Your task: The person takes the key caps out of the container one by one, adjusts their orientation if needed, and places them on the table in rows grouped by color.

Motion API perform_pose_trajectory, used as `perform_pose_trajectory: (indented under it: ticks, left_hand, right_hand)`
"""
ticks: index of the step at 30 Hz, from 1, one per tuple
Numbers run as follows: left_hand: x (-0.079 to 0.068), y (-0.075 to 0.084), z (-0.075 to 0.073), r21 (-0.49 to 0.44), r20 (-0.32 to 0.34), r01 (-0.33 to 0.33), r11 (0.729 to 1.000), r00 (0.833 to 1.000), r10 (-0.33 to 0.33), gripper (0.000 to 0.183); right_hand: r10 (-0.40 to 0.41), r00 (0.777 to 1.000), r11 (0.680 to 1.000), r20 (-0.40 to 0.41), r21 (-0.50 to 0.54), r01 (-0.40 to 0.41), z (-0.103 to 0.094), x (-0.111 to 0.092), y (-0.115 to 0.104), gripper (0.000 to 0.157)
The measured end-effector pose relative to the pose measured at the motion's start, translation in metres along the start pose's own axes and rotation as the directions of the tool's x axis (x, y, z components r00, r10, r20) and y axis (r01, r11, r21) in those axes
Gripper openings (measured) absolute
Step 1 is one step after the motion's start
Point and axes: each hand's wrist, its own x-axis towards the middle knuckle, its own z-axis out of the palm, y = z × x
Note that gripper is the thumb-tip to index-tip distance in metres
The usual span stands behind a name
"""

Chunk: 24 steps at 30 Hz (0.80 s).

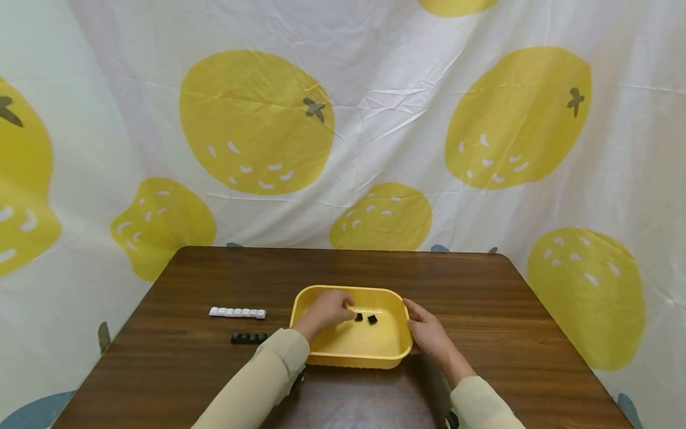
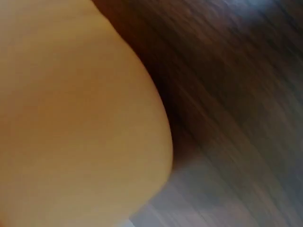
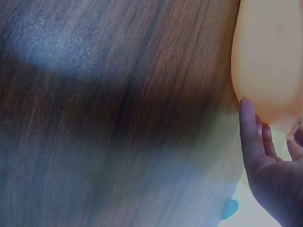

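Note:
A yellow plastic tray (image 1: pixel 354 361) stands on the table in the head view, with small black keycaps (image 1: pixel 372 320) on its floor. My left hand (image 1: pixel 328 308) reaches over its left rim, thumb and forefinger apart, the fingertips beside one keycap (image 1: pixel 359 317). Whether they touch it is unclear. At the tray's right end, my right hand (image 1: pixel 427 329) grips the rim and wall. The right wrist view has the fingers (image 3: pixel 251 135) against the outer wall. In the left wrist view the tray wall (image 2: pixel 85 127) fills the left side and the hand is hidden.
Left of the tray, a row of white keycaps (image 1: pixel 237 313) lies on the brown wooden table (image 1: pixel 482 310). Nearer to me is a shorter row of black keycaps (image 1: pixel 249 338). A lemon-patterned curtain (image 1: pixel 375 137) hangs behind the table.

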Motion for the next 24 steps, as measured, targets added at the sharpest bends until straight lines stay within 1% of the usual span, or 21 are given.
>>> perform_pose_trajectory:
  ticks: [4, 7, 13, 15, 17, 19, 21, 24]
  left_hand:
    - [0.005, 0.003, 0.01, 0.082, 0.017, 0.024, 0.996, 1.0, -0.025, 0.03]
    - [0.007, 0.005, 0.015, 0.125, 0.025, 0.045, 0.991, 0.999, -0.049, 0.028]
    - [0.009, 0.005, 0.02, 0.176, 0.032, 0.018, 0.984, 0.999, -0.024, 0.012]
    - [0.009, 0.003, 0.021, 0.183, 0.031, 0.017, 0.983, 0.999, -0.023, 0.01]
    - [0.009, 0.003, 0.021, 0.164, 0.029, 0.02, 0.986, 0.999, -0.025, 0.01]
    - [0.009, 0.002, 0.02, 0.118, 0.022, 0.013, 0.993, 1.0, -0.016, 0.01]
    - [0.008, 0.002, 0.018, 0.044, 0.023, 0.013, 0.999, 1.0, -0.014, 0.009]
    - [0.008, 0.001, 0.016, -0.061, 0.018, 0.02, 0.998, 1.0, -0.019, 0.013]
  right_hand:
    - [-0.003, 1.0, 1.0, -0.003, 0.007, 0.003, 0.001, 0.0, -0.001, 0.054]
    - [-0.007, 1.0, 1.0, -0.002, 0.013, 0.007, 0.002, -0.001, -0.001, 0.054]
    - [-0.006, 1.0, 1.0, -0.005, 0.007, 0.006, 0.002, -0.002, -0.002, 0.054]
    - [-0.005, 1.0, 1.0, -0.003, 0.006, 0.005, 0.002, -0.002, -0.002, 0.054]
    - [0.001, 1.0, 1.0, -0.002, 0.005, -0.001, 0.002, -0.002, -0.001, 0.054]
    - [0.007, 1.0, 1.0, -0.002, 0.005, -0.007, 0.001, -0.002, -0.001, 0.054]
    - [0.009, 1.0, 1.0, -0.003, 0.004, -0.009, 0.001, -0.001, -0.001, 0.055]
    - [0.004, 1.0, 1.0, -0.004, -0.002, -0.004, 0.0, 0.0, -0.001, 0.055]
